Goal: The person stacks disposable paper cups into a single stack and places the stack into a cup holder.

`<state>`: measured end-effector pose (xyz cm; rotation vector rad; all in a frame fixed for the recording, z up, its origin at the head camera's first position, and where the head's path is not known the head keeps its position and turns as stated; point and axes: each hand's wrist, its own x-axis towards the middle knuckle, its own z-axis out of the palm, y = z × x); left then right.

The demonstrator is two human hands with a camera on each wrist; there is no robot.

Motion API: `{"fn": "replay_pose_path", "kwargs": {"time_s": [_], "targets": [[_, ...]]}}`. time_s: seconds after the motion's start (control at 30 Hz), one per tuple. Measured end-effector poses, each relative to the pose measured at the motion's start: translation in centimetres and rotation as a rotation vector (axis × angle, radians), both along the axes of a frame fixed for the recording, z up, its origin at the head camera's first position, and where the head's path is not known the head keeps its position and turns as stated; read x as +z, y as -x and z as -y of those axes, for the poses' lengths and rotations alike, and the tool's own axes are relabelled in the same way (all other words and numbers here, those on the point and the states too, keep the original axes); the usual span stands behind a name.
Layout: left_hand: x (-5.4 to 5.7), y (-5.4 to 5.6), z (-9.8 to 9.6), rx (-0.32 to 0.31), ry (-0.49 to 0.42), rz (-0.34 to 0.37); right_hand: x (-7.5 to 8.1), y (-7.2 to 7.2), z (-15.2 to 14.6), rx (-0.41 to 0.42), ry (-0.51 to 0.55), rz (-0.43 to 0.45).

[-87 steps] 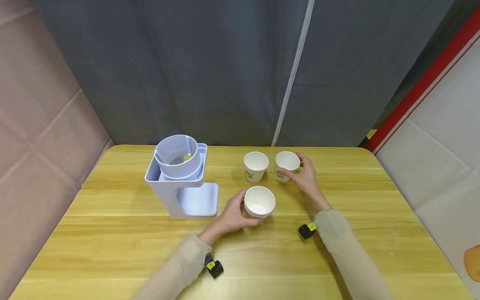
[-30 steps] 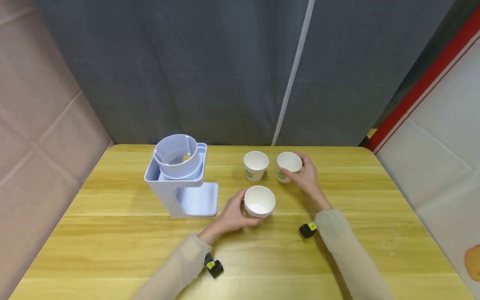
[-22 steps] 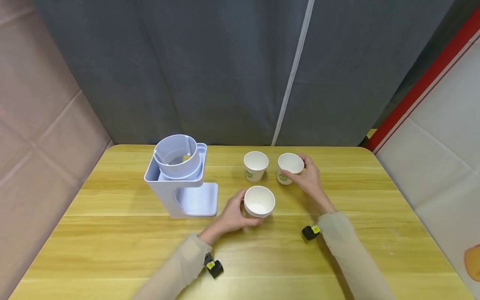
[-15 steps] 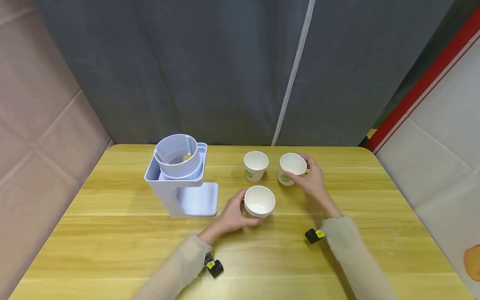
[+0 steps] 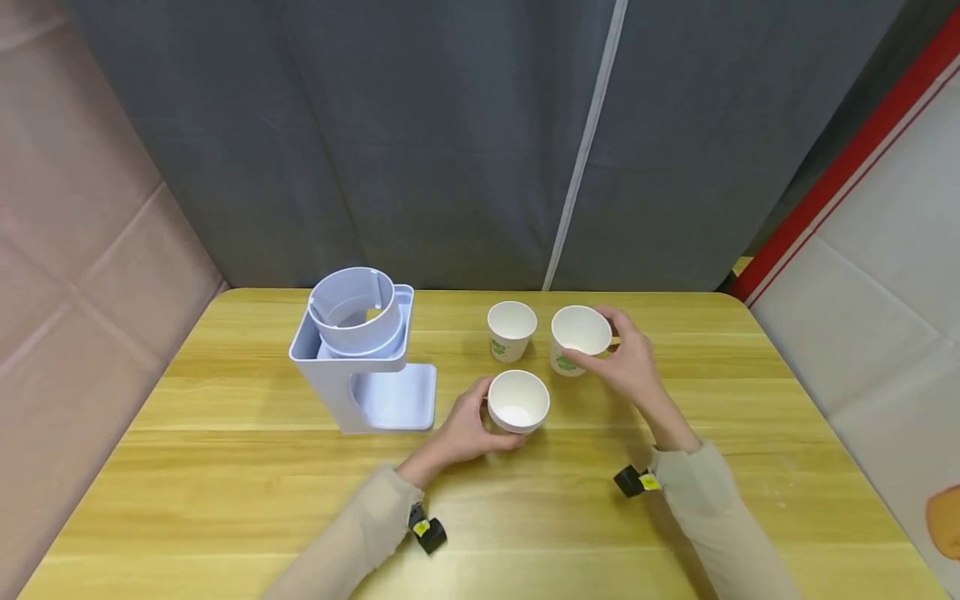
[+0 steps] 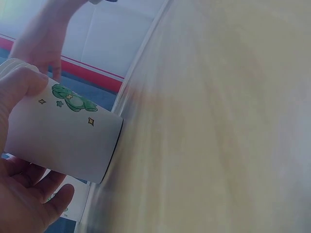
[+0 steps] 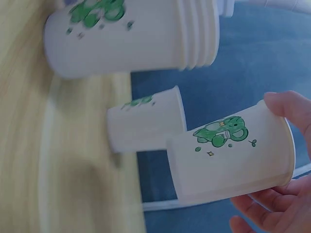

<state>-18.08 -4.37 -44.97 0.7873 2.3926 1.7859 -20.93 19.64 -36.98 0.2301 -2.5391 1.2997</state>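
Observation:
My left hand (image 5: 465, 429) grips a stack of nested white paper cups (image 5: 519, 402) standing on the table, thumb near the rims in the left wrist view. Several rims show on that stack (image 7: 126, 43) in the right wrist view, along with a green cartoon print. My right hand (image 5: 628, 360) holds a single white paper cup (image 7: 233, 155) near its rim, thumb on one side and fingers on the other. This cup is upright, its base raised off the table. Between stack and curtain stands another paper cup (image 5: 512, 332), untouched.
A pale blue plastic stand (image 5: 322, 392) with a round open holder (image 5: 358, 337) on top and a flat base tray (image 5: 401, 398) is left of the cups. A grey curtain (image 5: 412, 150) hangs behind the wooden table (image 5: 247, 500).
My right hand has lifted its cup off the table; the cup drifted right, then came back left toward the stack. The left hand, stack and standing cup stay put.

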Motion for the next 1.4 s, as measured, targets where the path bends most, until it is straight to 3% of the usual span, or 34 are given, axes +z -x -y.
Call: {"fn": "replay_pose_path", "kwargs": {"time_s": [0.6,1.0,1.1,1.3,1.4], "targets": [[0.0,0.0,0.0,0.004,0.024,-0.04,3.1,-2.7,1.9,0.132,-0.03,-0.106],[0.2,-0.1,0.1,-0.001,0.029,-0.018,4.3,-3.6,2.9,0.174,-0.043,-0.18],[0.6,-0.3,0.0,-0.002,0.038,-0.012,4.5,-4.0,3.2,0.202,-0.031,-0.182],[3.5,-1.6,0.1,0.0,0.053,-0.029,4.4,-4.4,3.8,0.258,-0.01,-0.148],[3.9,-1.8,0.1,0.003,0.049,-0.043,4.2,-4.5,4.1,0.282,-0.004,-0.128]]}}
